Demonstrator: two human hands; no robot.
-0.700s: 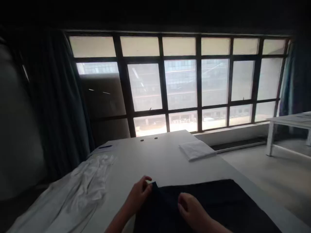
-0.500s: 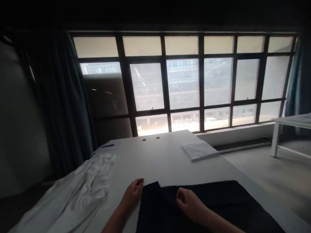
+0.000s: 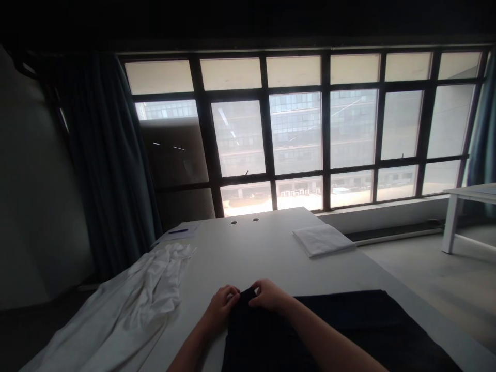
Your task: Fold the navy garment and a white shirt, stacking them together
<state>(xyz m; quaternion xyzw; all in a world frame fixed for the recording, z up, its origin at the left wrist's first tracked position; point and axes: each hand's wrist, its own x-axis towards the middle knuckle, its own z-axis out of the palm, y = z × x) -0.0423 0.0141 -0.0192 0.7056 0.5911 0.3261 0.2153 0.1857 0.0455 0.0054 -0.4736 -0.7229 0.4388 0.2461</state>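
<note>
A dark navy cloth (image 3: 333, 330) lies flat on the white table (image 3: 251, 253) right in front of me. My left hand (image 3: 222, 307) and my right hand (image 3: 269, 295) meet at the cloth's near-left corner, and both pinch its raised tip between their fingers. Much of that corner is hidden by my fingers. To the left of my left hand, a crumpled white cloth (image 3: 135, 294) spreads over the table's edge and hangs down.
A folded white cloth (image 3: 322, 240) lies farther along the table. A paper with a blue pen (image 3: 177, 232) sits at the far left corner. A second white table (image 3: 461, 206) stands at the right, before a wide window (image 3: 298, 134) with dark curtains.
My right hand has moved left from the cloth's middle to its corner beside my left hand. Both now pinch the raised corner. The view has turned slightly.
</note>
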